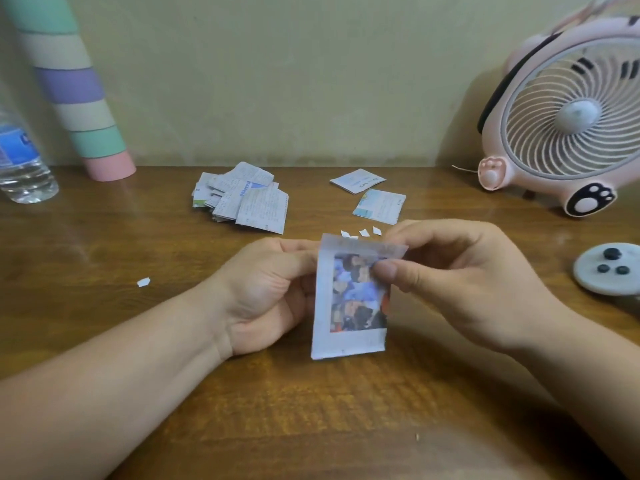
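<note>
The left hand [266,292] pinches the left edge of a folded paper slip [349,306], fingers curled behind it and thumb on its upper corner. The right hand [460,278] pinches the slip's upper right part, thumb pressed on the printed colour picture. The slip is held between the two hands just above the near middle of the tabletop [104,244]. Its long axis runs near to far, and the far top edge is folded over. The print on its white border is too blurred to read.

Just beyond it lie three small white scraps [362,232], with another scrap [143,282] to the left. Farther off are a pile of folded printed slips [242,199] and two single slips [379,206], their text unreadable. A grey round disc with dark knobs [609,268] sits to the right. A pink fan [568,112] stands far right, a striped tube [72,88] far left, and a water bottle [20,161] with a blurred blue label beside the tube.
</note>
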Tool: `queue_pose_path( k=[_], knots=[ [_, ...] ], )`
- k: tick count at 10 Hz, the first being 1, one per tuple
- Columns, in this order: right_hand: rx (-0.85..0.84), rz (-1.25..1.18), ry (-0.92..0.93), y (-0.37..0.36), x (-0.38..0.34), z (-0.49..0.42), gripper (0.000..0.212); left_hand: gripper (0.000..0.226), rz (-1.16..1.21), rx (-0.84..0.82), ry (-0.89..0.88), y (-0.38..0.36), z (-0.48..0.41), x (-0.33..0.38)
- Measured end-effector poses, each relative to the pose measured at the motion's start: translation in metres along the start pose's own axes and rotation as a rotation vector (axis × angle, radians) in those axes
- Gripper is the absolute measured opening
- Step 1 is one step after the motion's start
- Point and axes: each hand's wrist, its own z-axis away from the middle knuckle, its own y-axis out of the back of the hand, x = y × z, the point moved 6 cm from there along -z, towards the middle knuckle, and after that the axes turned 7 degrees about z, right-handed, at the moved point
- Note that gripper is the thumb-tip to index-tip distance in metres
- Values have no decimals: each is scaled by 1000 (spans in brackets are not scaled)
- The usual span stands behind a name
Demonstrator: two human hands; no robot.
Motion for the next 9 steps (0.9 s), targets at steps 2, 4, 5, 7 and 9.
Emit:
queue_pose_path(
  k=[2, 4, 5, 7, 9],
  knots=[
    [-8, -195, -172, -1, 18, -2, 16, 69, -66, -44, -43, -21, 16, 2],
    [0, -242, -247, -7, 18, -1, 18, 76, 18, -66, -6, -27, 15, -3],
    [-3, -279, -271, -8, 18, 0, 17, 66, 14, -64, -5, -23, 14, -1],
    [12, -419, -308, -5, 19, -3, 39, 86, -30, -59, -119, -25, 18, 8],
    [25, -498, -350, -7, 17, -5, 38, 76, -432, 241, -378, -16, 21, 38]
  ],
)
